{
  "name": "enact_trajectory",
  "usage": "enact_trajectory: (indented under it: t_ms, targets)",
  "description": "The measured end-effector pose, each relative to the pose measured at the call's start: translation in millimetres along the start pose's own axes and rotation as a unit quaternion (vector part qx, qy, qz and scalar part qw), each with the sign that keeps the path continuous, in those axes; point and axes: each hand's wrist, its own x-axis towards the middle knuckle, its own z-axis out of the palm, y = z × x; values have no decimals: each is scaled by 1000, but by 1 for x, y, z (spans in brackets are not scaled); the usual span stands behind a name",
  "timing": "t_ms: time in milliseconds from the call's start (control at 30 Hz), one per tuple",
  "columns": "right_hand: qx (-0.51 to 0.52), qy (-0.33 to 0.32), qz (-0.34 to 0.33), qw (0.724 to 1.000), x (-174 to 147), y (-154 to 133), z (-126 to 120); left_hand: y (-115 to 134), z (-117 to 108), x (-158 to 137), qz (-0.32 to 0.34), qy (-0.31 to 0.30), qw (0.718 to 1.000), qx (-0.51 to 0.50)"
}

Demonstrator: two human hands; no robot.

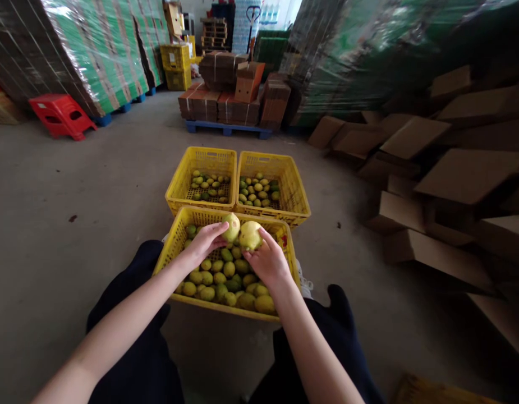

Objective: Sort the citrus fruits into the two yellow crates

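My left hand is closed round a yellow-green lemon with a small brownish mark on its skin. In my right hand is a larger, yellower lemon, held close beside the first one. Both are above the front yellow crate, which holds many lemons in shades from green to yellow. Behind it, touching or nearly so, stand a left yellow crate and a right yellow crate. Each of these has a smaller number of lemons on its bottom.
A red stool stands at the far left. Bundled cardboard lies on a blue pallet ahead. Cardboard boxes are heaped at the right. Wrapped green stacks rise on both sides, and yellow crates are stacked farther back.
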Motion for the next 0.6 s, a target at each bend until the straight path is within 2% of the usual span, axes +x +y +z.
enact_trajectory:
  t_ms: [100, 233, 300, 367, 467, 600]
  targets:
    - [-20, -32, -15, 999, 2, 2, -2, -2, -2, 4, -11, 17, 999, -37]
    - [-69, -49, -59, 995, 6, 4, -5, -1, -3, 5, -7, 17, 999, -29]
    - [-102, -69, -107, 987, 6, 5, -6, 2, -5, 4, 17, -2, 1000, -6]
    - [-153, -87, -167, 970, 4, 4, -6, 7, -8, 2, 68, -32, 997, 32]
    - [-248, -85, -290, 920, -3, 2, -4, 12, -12, -1, 164, -67, 978, 109]
    - [-368, -42, -465, 804, -13, 3, -3, 12, -15, -5, 259, -75, 946, 182]
